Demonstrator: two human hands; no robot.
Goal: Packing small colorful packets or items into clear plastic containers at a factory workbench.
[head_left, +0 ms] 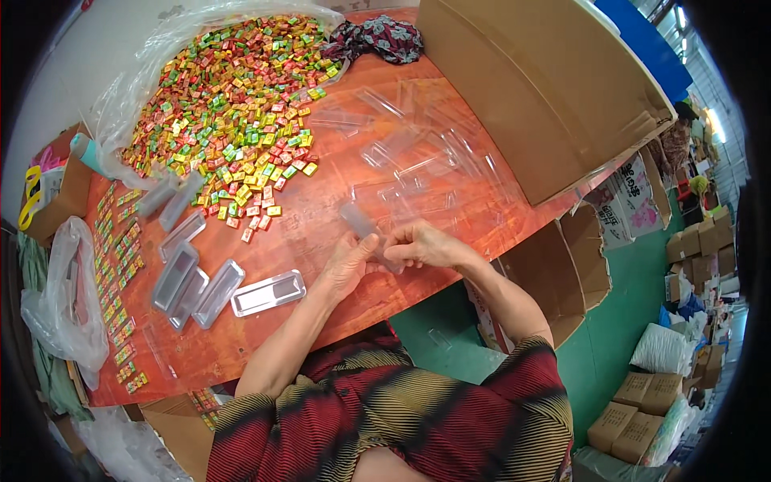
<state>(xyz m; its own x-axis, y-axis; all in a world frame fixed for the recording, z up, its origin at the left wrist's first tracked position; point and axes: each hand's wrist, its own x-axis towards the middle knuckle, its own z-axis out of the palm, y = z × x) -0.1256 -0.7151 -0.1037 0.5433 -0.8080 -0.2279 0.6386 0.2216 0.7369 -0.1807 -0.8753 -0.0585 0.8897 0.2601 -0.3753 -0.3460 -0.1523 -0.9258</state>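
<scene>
Over the near edge of the orange-red table [337, 321], I hold a clear, narrow plastic case [358, 218] tilted up between both hands. My left hand [350, 263] is closed around its left side with the thumb on top. My right hand [426, 243] pinches at its right edge, fingers bunched together. Loose clear plastic lids or trays [393, 149] lie scattered just beyond my hands. To the left are several grey-clear long boxes [218, 293], and one with a white rim [269, 294] rests nearest my left forearm.
A large heap of small, colourful wrapped pieces [241, 120] covers the far left on plastic sheeting. More pieces [120, 265] stand in rows along the left edge. A patterned cloth [385, 40] lies at the back. A tall cardboard sheet [546, 88] borders the right; an open carton [546, 277] sits below.
</scene>
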